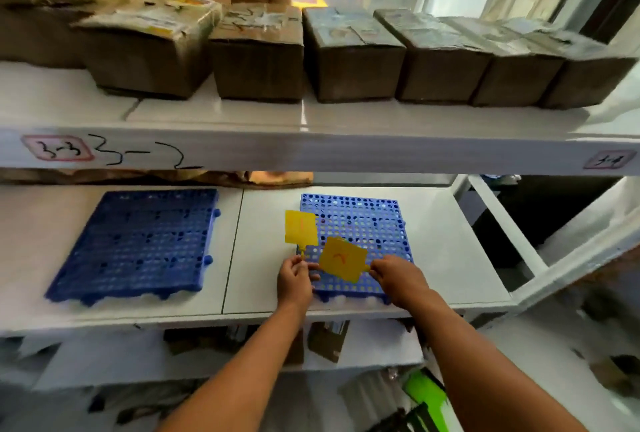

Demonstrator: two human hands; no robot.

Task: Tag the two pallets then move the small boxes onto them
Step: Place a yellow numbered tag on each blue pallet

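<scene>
Tagging step — no pallet carries a tag yet, and the boxes are untouched.
Your left hand (294,279) pinches one yellow tag (300,227) by its stem; your right hand (398,277) pinches the second tag (343,259), both over the right pallet (374,223). Next, you likely fix one there, then the other on the left pallet (138,244). Count: two pallets on the lower shelf (450,258), two tags, six boxes (258,53) on the shelf above.

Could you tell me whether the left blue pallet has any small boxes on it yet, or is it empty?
Empty: the left pallet shows only bare blue grid, and the boxes sit on the shelf above.
</scene>
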